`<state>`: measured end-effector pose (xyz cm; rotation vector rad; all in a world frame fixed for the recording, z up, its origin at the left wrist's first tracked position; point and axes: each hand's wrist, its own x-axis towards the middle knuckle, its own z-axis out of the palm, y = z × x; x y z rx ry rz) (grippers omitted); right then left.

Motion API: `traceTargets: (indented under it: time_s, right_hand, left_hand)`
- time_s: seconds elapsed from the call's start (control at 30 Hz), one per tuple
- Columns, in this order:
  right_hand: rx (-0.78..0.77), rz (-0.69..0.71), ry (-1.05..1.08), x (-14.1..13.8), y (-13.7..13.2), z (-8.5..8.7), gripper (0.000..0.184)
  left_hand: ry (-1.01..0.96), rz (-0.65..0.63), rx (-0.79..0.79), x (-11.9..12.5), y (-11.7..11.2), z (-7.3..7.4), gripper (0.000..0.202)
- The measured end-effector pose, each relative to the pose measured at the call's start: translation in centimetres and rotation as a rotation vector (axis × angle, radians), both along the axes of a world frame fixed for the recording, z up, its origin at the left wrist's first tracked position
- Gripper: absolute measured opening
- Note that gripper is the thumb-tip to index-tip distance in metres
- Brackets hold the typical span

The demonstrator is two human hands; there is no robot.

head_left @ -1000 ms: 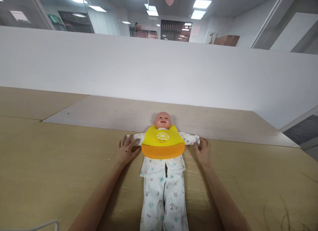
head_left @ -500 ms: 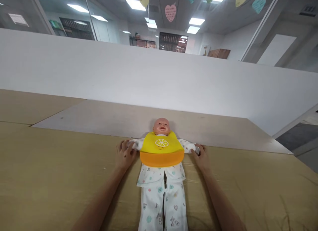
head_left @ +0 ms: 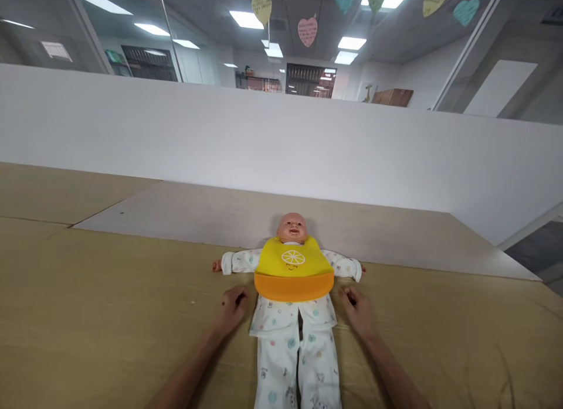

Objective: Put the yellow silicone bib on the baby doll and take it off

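Note:
A baby doll lies on its back with its arms stretched out sideways. It wears a white patterned top and trousers. Over its chest is a yellow silicone bib with a citrus-slice print and an orange catch pocket. My left hand is beside the bib, below the doll's sleeve, fingers loosely curled and thumb apart, holding nothing. On the other side my right hand is likewise empty, below the opposite sleeve, thumb and fingers apart. Neither hand touches the doll.
The doll rests on a tan tabletop, its head on a paler grey panel at the back. Behind stands a white low wall with glass above. Heart-shaped paper notes hang on the glass.
Both my hands have let go of the doll's sleeve ends and moved down toward the bib's sides. The doll's small hands now show at the cuffs. The view has shifted slightly.

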<state>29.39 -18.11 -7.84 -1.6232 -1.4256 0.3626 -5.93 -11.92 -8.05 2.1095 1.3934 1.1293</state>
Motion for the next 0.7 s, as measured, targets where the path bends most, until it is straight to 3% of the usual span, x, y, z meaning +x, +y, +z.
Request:
traceTargets:
  time_s: [0.33, 0.43, 0.53, 0.57, 0.7]
  right_hand:
    - [-0.058, 0.048, -0.016, -0.2, 0.1, 0.9, 0.046]
    - [-0.077, 0.023, 0.033, -0.1, 0.2, 0.8, 0.045]
    - [-0.067, -0.021, 0.129, 0.0, 0.6, 0.9, 0.043]
    - [-0.055, -0.030, 0.162, 0.0, 0.7, 1.0, 0.041]
    - [-0.021, -0.042, 0.248, 0.2, 1.4, 1.1, 0.036]
  left_hand:
    - [-0.048, -0.044, -0.191, 0.9, -0.7, 0.7, 0.018]
    - [-0.113, 0.054, -0.163, 0.5, -0.4, 1.1, 0.015]
    - [-0.234, 0.229, -0.080, 0.3, 0.3, 1.9, 0.005]
    - [-0.290, 0.311, -0.049, 0.4, 0.7, 2.1, 0.006]
    - [-0.333, 0.428, -0.038, 1.1, 3.3, 3.0, 0.017]
